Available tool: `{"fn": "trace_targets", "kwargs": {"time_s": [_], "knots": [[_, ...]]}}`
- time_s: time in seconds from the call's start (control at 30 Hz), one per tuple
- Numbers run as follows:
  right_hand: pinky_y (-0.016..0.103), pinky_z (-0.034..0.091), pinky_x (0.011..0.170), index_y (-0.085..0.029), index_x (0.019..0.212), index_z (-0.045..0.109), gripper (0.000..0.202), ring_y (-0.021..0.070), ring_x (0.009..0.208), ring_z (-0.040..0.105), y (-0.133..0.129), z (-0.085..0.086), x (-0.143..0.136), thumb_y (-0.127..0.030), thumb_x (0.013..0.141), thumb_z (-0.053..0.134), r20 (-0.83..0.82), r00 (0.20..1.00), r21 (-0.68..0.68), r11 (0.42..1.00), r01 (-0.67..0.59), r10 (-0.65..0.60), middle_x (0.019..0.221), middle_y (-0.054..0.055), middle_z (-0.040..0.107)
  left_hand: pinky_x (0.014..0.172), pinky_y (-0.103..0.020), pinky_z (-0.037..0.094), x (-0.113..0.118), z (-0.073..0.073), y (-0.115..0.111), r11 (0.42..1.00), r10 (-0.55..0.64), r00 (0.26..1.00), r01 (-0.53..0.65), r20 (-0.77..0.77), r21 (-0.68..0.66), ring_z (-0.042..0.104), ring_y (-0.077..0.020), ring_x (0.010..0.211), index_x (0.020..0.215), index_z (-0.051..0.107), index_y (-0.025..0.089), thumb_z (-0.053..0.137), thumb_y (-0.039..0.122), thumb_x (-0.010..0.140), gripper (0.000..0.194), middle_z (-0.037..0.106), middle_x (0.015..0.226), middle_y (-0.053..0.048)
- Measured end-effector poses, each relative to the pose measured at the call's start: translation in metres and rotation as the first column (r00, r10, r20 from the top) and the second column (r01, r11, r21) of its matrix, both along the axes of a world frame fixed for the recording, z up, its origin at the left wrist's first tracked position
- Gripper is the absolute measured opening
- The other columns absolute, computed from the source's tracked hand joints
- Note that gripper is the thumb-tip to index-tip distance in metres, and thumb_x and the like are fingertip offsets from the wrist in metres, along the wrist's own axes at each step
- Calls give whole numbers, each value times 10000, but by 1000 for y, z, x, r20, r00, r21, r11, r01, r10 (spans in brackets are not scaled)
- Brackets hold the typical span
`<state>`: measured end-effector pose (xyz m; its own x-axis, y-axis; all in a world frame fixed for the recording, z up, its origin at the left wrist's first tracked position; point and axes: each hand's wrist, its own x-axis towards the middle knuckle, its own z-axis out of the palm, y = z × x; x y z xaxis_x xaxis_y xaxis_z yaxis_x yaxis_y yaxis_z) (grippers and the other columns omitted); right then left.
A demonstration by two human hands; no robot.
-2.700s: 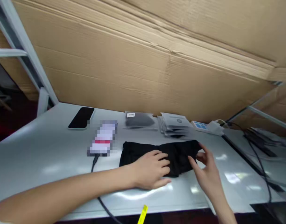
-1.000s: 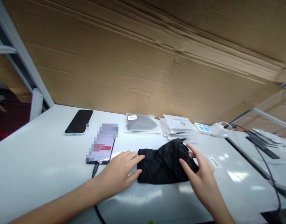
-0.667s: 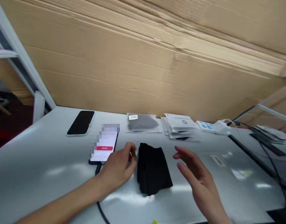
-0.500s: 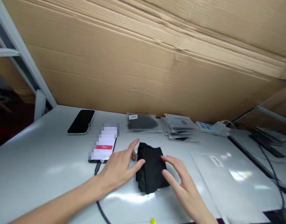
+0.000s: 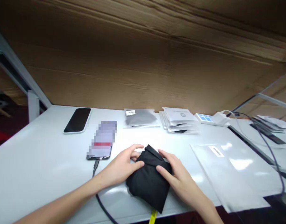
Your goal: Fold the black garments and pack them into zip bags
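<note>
A folded piece of black fabric (image 5: pixel 149 183), perhaps a garment, lies turned at an angle between my two hands near the table's front edge. My left hand (image 5: pixel 126 163) holds its upper left side, thumb on top and the other fingers curled at the edge. On the upper right side, my right hand (image 5: pixel 176 174) grips it with the thumb on the top face and fingers along the far edge. The fingertips beneath the fabric are hidden. Below its lowest corner a yellow strip (image 5: pixel 152 217), like a tape measure, shows at the table edge.
Left of the fabric are a lit phone (image 5: pixel 102 140) with a black cable (image 5: pixel 103 207) and a dark-screened phone (image 5: pixel 77 120). Bagged black items (image 5: pixel 141 118) and a stack of clear packets (image 5: pixel 180 119) stand along the cardboard wall (image 5: pixel 133 77). A clear plastic bag (image 5: pixel 229 177) lies right.
Both hands have closed onto the black fabric, which has turned and now spreads lower toward the front edge. More of the yellow strip shows. The view has shifted slightly.
</note>
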<state>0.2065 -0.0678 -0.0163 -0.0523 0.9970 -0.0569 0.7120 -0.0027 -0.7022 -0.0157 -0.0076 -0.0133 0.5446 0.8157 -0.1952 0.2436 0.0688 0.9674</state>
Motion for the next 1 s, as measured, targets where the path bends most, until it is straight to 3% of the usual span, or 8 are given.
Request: {"fn": "trace_targets", "kwargs": {"time_s": [0.13,0.27,0.4,0.57,0.67,0.8,0.9,1.0], "knots": [[456,365,1086,-255,1402,445,600,257,1272,494,-4,2,-2,-530,872,499,-66,991,34,992,118,-115,1364,93,562,742,-305,460,2,0,0,991,74,988,-57,136,-120,651,-223,870,1255,474,192,596,297,807,476,691,904,-42],[414,475,937,-206,1308,531,609,262,1007,636,-4,13,9,-589,838,472,-46,958,-16,960,281,-282,1063,94,693,794,-328,468,-2,0,6,962,203,945,-144,256,-231,664,-236,905,1226,465,182,651,314,789,493,692,961,-70],[382,480,893,-196,1176,629,537,262,937,653,-3,22,5,-593,855,464,-104,974,-199,964,176,-199,946,77,721,855,-321,457,-5,3,10,931,267,914,-163,305,-326,657,-238,993,1245,468,195,688,324,784,527,699,1077,-86],[361,492,893,-204,1037,662,374,254,1003,640,5,21,-22,-514,891,510,-332,939,-200,979,23,-89,1008,62,719,852,-304,463,-6,4,8,911,265,897,-113,353,-396,642,-229,1054,1299,471,221,687,312,815,538,677,1182,-76],[329,497,913,-234,1057,601,281,216,1046,636,9,17,-38,-439,866,588,-563,821,-134,991,25,-97,1074,37,703,906,-310,469,-5,4,7,901,288,859,-94,423,-424,617,-225,1120,1304,487,220,681,282,828,518,650,1240,-75],[334,516,914,-244,1001,547,300,209,1045,646,10,14,-61,-406,784,676,-788,589,-139,984,116,-181,1063,30,701,952,-319,475,-4,11,7,906,300,821,-86,485,-414,595,-239,1168,1284,518,211,710,284,807,520,636,1271,-77],[368,510,951,-228,1065,553,391,230,1074,646,12,17,-76,-388,745,711,-866,421,-214,961,175,-269,1105,48,706,984,-336,464,-5,14,8,908,311,812,-101,493,-407,591,-259,1177,1280,530,203,723,278,794,529,651,1244,-80],[385,503,977,-218,1155,576,478,247,1109,641,12,25,-80,-321,716,734,-893,351,-243,958,155,-283,1166,52,704,1030,-329,430,-8,13,8,918,325,800,-139,505,-372,577,-261,1198,1276,554,213,731,299,786,528,675,1203,-54]]}}
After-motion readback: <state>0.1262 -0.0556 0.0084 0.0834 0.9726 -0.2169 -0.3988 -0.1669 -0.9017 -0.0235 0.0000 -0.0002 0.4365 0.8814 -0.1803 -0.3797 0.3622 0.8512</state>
